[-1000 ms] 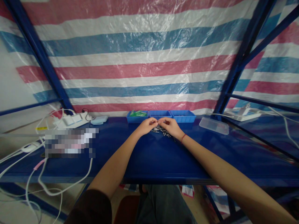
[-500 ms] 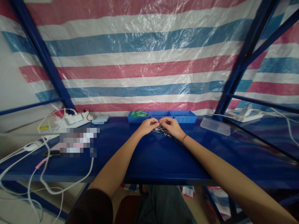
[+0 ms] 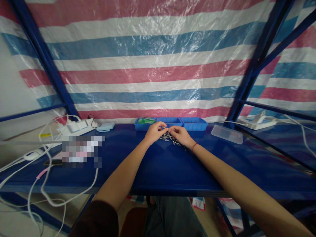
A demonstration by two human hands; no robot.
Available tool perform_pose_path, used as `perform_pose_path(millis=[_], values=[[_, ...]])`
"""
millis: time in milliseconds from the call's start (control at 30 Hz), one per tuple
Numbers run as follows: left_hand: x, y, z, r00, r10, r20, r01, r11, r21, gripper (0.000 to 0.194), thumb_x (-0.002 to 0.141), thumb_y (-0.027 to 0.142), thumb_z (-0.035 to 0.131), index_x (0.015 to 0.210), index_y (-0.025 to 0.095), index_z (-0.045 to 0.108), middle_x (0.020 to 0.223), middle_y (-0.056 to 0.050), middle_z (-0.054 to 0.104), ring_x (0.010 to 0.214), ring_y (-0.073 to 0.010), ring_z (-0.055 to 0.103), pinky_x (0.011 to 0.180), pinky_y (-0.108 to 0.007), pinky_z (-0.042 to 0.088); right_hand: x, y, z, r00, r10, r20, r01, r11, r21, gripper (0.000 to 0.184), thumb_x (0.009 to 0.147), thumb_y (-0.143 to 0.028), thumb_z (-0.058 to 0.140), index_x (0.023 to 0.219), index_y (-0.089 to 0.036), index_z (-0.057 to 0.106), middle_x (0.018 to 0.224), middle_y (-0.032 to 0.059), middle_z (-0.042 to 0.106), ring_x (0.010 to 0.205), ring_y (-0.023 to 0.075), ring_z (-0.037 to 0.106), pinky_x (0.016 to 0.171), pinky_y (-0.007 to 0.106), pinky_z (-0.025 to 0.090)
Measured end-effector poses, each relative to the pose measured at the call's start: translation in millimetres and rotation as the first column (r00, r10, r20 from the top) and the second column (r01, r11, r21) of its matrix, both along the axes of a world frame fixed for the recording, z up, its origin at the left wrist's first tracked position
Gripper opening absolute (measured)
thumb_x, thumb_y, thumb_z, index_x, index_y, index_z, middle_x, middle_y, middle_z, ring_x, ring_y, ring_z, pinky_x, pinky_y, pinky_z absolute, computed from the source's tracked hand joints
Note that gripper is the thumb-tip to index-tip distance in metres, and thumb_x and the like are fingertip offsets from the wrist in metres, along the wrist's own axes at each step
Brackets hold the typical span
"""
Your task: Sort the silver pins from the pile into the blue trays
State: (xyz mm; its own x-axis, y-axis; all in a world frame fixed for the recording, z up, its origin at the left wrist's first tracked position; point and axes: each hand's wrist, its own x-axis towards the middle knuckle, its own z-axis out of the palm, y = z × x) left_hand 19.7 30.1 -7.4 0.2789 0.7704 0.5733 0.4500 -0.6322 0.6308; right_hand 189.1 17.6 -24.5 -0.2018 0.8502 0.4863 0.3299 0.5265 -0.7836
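Note:
Both hands meet over a pile of small, thin metal pieces (image 3: 174, 141) on the blue table. My left hand (image 3: 156, 132) is closed in a pinch, its fingertips close to those of the other hand. My right hand (image 3: 181, 135), with a red string round the wrist, is pinched too. Whatever sits between the fingertips is too small to name. Just behind the hands stand three blue bins in a row: the left bin (image 3: 138, 126) has green items in it, the middle bin (image 3: 172, 120) is partly covered by my hands, and the right bin (image 3: 195, 126) is beside it.
A clear plastic lid or tray (image 3: 227, 134) lies at the right. Toward the left are a light blue case (image 3: 105, 127), a power strip (image 3: 81, 126) with plugs, and loose white cables (image 3: 46, 184) hanging over the table edge. Blue metal posts frame both sides.
My left hand has shifted slightly left and its fingers have lifted a little. The right hand stays nearly in place over the metal pieces.

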Motion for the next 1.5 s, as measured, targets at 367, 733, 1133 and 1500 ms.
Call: perform_pose_path(millis=[367, 733, 1133, 1500], values=[[-2.0, -0.9, -1.7, 0.995, -0.002, -0.096, 0.002, 1.0, -0.005, 0.026, 0.08, 0.033, 0.054, 0.101, 0.017, 0.057, 0.087, -0.003, 0.064, 0.066, -0.0115, 0.057, 0.068, -0.026, 0.047, 49.6, 18.7, 14.4, 0.671, -0.604, -0.43, 0.471, 0.795, -0.382, 0.014, 0.073, -0.03, 0.054, 0.067, -0.018, 0.051, 0.06, -0.0009, 0.05, 0.049, 0.008, 0.044, 0.043, 0.02, 0.035], [-10.5, 0.3, -7.5, 0.833, -0.135, -0.537, 0.16, 0.987, -0.001, 0.018, 0.073, 0.029, 0.061, 0.087, 0.019, 0.068, 0.09, -0.005, 0.065, 0.085, -0.0183, 0.059, 0.08, -0.029, 0.044, 85.2, 27.1, 10.6, 0.66, -0.661, -0.357, 0.427, 0.721, -0.546, 0.027, 0.085, -0.031, 0.036, 0.07, -0.016, 0.054, 0.052, 0.0003, 0.046, 0.037, 0.0075, 0.036, 0.038, 0.024, 0.033], [-4.1, -3.2, -8.2, 0.824, -0.007, -0.566, 0.085, 0.99, 0.112, 0.02, 0.086, 0.03, 0.047, 0.089, 0.024, 0.065, 0.098, -0.003, 0.062, 0.092, -0.0185, 0.057, 0.083, -0.03, 0.042, 31.5, 9.7, 8.6, 0.968, -0.23, 0.098, 0.239, 0.966, -0.099, 0.022, 0.074, -0.032, 0.051, 0.066, -0.015, 0.063, 0.061, 0.0018, 0.059, 0.054, 0.0114, 0.051, 0.051, 0.023, 0.038], [1.2, 3.2, -8.3, 0.996, -0.071, -0.052, 0.067, 0.995, -0.07, 0.016, 0.075, 0.025, 0.061, 0.087, 0.015, 0.059, 0.08, -0.002, 0.065, 0.073, -0.0131, 0.06, 0.072, -0.025, 0.048, 2.8, -12.8, 16.6, 0.878, -0.142, 0.457, 0.04, 0.973, 0.225, 0.02, 0.081, -0.025, 0.046, 0.081, -0.016, 0.064, 0.07, 0.0026, 0.065, 0.059, 0.0119, 0.055, 0.058, 0.023, 0.037]])
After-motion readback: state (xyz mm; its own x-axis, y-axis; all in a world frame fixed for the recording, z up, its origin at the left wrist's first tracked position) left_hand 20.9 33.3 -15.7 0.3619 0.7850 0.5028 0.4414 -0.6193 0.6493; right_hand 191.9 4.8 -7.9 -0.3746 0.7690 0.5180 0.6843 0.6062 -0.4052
